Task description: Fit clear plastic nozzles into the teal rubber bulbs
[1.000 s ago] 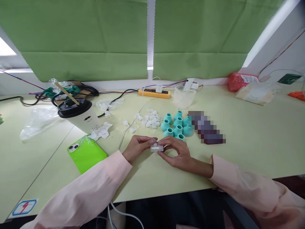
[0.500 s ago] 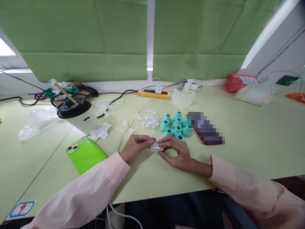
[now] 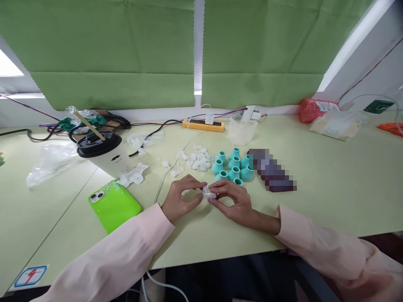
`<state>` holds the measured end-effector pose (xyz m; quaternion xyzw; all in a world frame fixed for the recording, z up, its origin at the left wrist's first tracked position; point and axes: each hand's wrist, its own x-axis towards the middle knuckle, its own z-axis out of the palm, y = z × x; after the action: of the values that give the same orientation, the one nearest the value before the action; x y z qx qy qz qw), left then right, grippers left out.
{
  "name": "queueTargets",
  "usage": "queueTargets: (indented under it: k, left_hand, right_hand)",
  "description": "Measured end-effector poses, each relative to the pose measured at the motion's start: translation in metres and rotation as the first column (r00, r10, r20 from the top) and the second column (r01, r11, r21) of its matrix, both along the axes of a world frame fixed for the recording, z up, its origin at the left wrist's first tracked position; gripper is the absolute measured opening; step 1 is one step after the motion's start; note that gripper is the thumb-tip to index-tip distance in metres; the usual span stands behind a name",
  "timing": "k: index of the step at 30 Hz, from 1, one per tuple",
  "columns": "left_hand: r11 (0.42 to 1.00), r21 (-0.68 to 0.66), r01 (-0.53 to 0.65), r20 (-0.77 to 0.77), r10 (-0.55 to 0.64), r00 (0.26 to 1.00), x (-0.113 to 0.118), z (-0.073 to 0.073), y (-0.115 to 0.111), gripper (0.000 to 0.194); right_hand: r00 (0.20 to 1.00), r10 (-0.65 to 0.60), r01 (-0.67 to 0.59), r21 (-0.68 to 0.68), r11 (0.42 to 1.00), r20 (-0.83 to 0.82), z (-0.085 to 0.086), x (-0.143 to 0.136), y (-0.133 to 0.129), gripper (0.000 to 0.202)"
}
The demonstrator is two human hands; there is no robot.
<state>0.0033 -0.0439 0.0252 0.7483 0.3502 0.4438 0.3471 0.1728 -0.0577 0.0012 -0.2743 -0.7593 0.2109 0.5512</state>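
Left thumb (image 3: pixel 195 203) lowered | hands (image 3: pixel 176 199) (image 3: pixel 234 205) clamped on 1 clear piece (image 3: pixel 208 194) | lidded cup (image 3: pixel 110 161): straw (image 3: pixel 90 125) in, contents hidden

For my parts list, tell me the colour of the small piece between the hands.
The small piece is clear, slightly whitish; the head view shows it.

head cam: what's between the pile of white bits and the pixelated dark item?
A cluster of teal bulb-shaped pieces, in the head view: white bits to its left, dark item to its right. The right hand is nearer the camera.
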Motion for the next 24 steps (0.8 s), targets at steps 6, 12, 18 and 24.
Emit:
queueTargets:
  k: [6, 12, 18, 24]
  left_hand:
    - [1.0, -0.003, -0.004, 0.004, 0.004, 1.0, 0.0028, -0.0009, -0.0035, 0.027]
    - [0.999, -0.035, -0.008, 0.003, 0.009, 1.0, 0.0029, -0.0006, -0.0067, 0.025]
    - [0.992, -0.119, 0.041, -0.013, -0.043, 0.999, 0.0012, 0.0048, -0.0039, 0.023]
    - [0.989, -0.13, 0.065, -0.016, -0.067, 0.998, 0.0009, 0.004, -0.0028, 0.026]
  right_hand:
    - [1.0, -0.012, 0.012, 0.005, 1.0, -0.015, -0.0009, -0.0002, 0.0013, 0.023]
    - [0.999, -0.032, 0.032, 0.012, 0.999, -0.006, -0.0008, 0.0004, 0.0016, 0.023]
    - [0.996, -0.079, 0.073, 0.103, 0.992, 0.052, -0.0018, 0.0012, 0.003, 0.019]
    - [0.995, -0.083, 0.075, 0.129, 0.989, 0.059, -0.0035, 0.0012, 0.0029, 0.018]
